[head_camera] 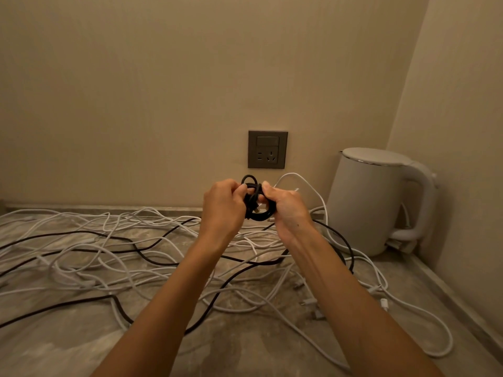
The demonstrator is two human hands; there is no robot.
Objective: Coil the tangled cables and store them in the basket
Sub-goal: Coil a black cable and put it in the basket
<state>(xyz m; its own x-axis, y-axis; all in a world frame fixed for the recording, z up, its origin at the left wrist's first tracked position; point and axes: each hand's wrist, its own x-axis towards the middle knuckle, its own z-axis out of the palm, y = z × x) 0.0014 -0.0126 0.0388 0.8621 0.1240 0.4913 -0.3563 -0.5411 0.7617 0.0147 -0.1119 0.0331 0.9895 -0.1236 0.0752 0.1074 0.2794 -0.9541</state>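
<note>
The black cable coil (254,203) is a small bundle of loops, raised above the countertop (54,346) in front of the wall socket (267,149). My left hand (221,205) grips its left side with curled fingers; my right hand (285,209) grips its right side, thumb on top. A white cable (299,177) arcs up just beside my right hand. Loose white cables (109,257) and black cables (152,258) lie tangled across the countertop below. A white kettle (373,200) stands at right.
</note>
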